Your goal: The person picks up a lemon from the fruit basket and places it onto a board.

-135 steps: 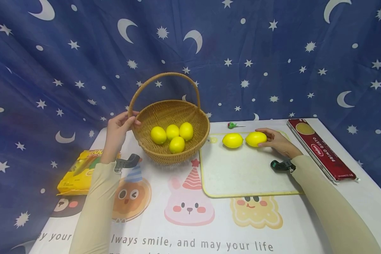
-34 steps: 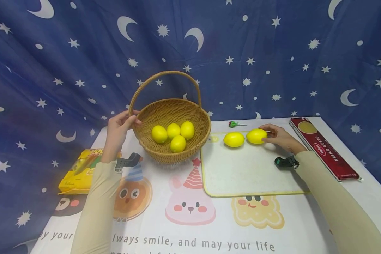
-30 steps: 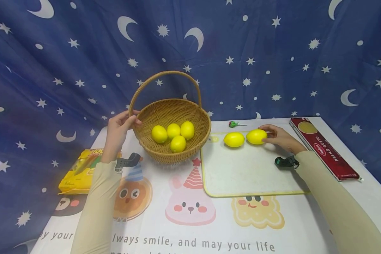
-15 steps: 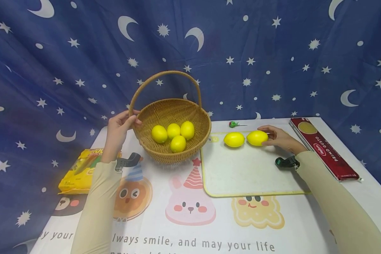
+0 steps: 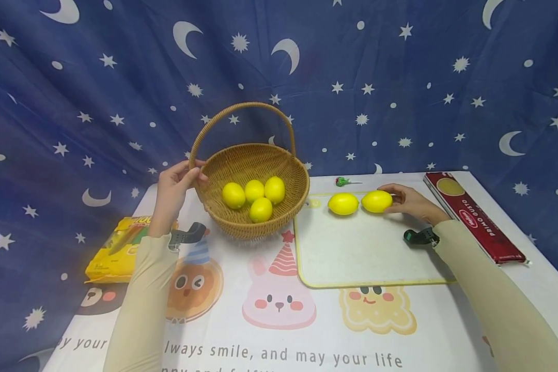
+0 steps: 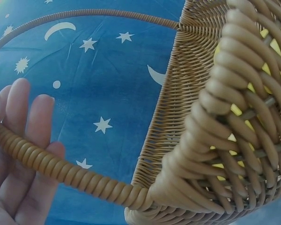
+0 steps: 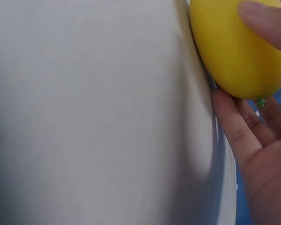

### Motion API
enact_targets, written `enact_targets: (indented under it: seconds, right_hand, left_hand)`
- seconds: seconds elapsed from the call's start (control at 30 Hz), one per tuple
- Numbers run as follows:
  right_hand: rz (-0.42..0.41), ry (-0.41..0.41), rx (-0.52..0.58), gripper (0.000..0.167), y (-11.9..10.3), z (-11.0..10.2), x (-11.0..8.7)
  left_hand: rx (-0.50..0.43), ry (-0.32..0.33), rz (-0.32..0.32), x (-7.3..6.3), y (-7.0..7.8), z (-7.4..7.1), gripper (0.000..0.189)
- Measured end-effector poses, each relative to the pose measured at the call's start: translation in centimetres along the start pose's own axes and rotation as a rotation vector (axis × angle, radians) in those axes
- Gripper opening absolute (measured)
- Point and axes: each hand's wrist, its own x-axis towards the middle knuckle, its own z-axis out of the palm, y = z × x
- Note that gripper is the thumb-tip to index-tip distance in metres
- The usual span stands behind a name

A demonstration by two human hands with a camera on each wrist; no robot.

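With the left hand (image 5: 173,188) I grip the foot of the handle (image 6: 75,180) of a wicker basket (image 5: 256,231), thumb on the near side and fingers behind. The basket tilts toward me, and several yellow lemons lie inside it. My right hand (image 5: 411,202) holds the right end of a lemon (image 5: 376,201) at the far part of a white board (image 5: 349,253). In the right wrist view the thumb (image 7: 264,21) lies over this lemon (image 7: 234,51), with the other fingers at its far side. Another lemon (image 5: 343,204) sits just left of it on the board.
A yellow bag (image 5: 113,253) lies on the left, partly behind my left forearm. A long red packet (image 5: 474,219) lies along the table's right side. Behind the board is a small green and red item (image 5: 341,182) on a thin stick. A starry blue curtain (image 5: 353,62) hangs behind.
Compared with 4.5 s ago, my right hand sits a little farther right on the lemon. In the last second the lemon and thumb have shifted only slightly; the left hand keeps its grip.
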Motion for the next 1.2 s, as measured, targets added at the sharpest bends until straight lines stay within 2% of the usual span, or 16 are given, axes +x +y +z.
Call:
enact_targets:
  seconds: [0.2,0.87,1.1,1.2]
  right_hand:
    - [-0.023,0.005,-0.01,0.068,0.0,0.2,0.2]
    - [0.02,-0.03,0.031,0.077,0.1,-0.7,0.0]
    - [-0.028,-0.005,0.059,0.068,-0.6,-2.0,-0.9]
    - [-0.022,0.017,0.047,0.065,-1.1,-2.5,-1.1]
  left_hand:
    - [-0.008,-0.001,-0.005,0.0,0.0,-0.1,0.026]
    - [0.0,0.005,-0.002,0.1,-0.1,0.0,0.027]
    - [0.016,-0.001,0.001,0.1,-0.2,0.0,0.027]
    - [0.013,-0.002,0.0,0.0,-0.2,-0.1,0.027]
